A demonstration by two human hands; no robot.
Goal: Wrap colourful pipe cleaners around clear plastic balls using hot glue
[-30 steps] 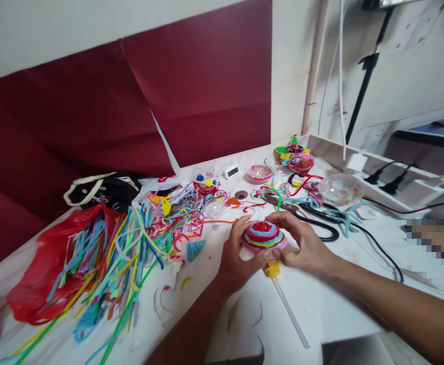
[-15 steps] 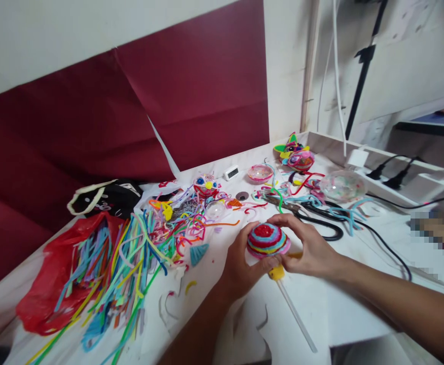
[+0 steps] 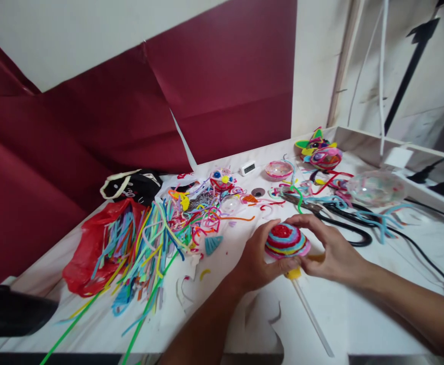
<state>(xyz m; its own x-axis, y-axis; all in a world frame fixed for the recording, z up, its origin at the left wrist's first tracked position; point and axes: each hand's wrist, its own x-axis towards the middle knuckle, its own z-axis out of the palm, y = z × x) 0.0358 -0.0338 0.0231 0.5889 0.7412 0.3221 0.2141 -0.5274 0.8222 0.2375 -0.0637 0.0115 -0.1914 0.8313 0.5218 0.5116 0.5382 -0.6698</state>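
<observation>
Between both hands is a striped dome (image 3: 287, 241) wound from fuzzy pipe cleaners, with a red top and blue, red, yellow and pink rings. My left hand (image 3: 258, 256) is curled around its left side, thumb along the lower front edge. On the other side, my right hand (image 3: 330, 251) grips the dome with fingers at the top and thumb low. Just below it lies a yellow tool, seemingly a glue gun (image 3: 293, 274), partly hidden by the right hand; a clear glue stick (image 3: 313, 317) sticks out towards me.
Loose pipe cleaners (image 3: 149, 253) spill from a red plastic bag (image 3: 83, 253) on the left. Black-handled scissors (image 3: 353, 230) lie beyond my right hand. Clear plastic bowls (image 3: 377, 187), a small white digital clock (image 3: 247, 168) and a colourful pipe-cleaner figure (image 3: 323, 152) stand behind. Cables run along the right.
The view has swung left, so everything appears further right, and a black object shows at lower left. Both hands keep their grip on the dome, with little other change.
</observation>
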